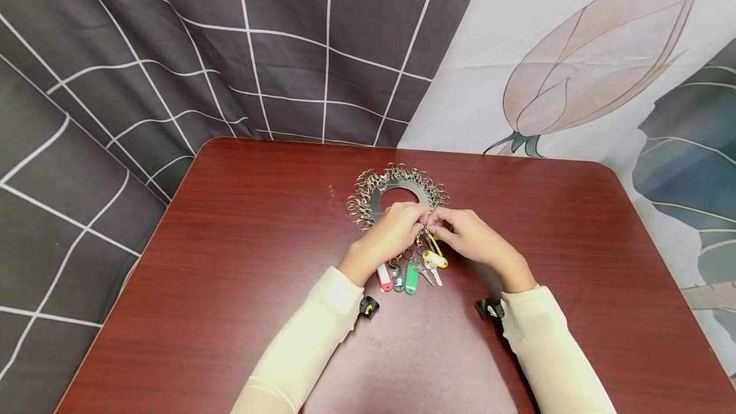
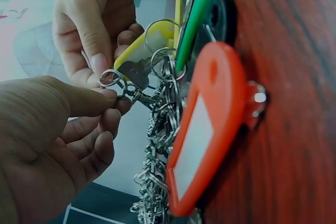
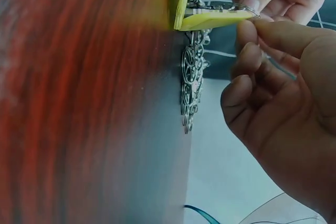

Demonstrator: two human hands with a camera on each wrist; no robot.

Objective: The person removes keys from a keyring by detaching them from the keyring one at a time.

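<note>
Two bare hands meet over a reddish-brown wood-grain bench (image 1: pixel 247 254), working at a small metal split ring (image 2: pixel 111 85). The ring is lifted at the near right edge of a flat grey hoop (image 1: pixel 375 203) that lies on the bench, its rim crowded with metal rings and clasps (image 1: pixel 361 204).

The left hand (image 1: pixel 397 229) pinches the split ring between thumb and forefinger, its other fingers loosely curled. The right hand (image 1: pixel 471 236) pinches the same ring from the opposite side, thumb against forefinger. This two-sided grip probably keeps so small a ring from turning; holding it up likely gives the fingertips room.

Just below the fingertips, a yellow tag (image 2: pixel 147 43) slants from the ring, with a dark-headed key (image 2: pixel 134 73) beside it; exactly how they join is hard to tell. A second yellow tag (image 1: pixel 435 259) lies near some silver keys (image 1: pixel 434 275). To the left of these are a green tag (image 1: pixel 411 278), a black fob (image 1: pixel 398 280) and a red tag (image 1: pixel 384 277), fanned toward the person, perhaps so each stays separate.
</note>
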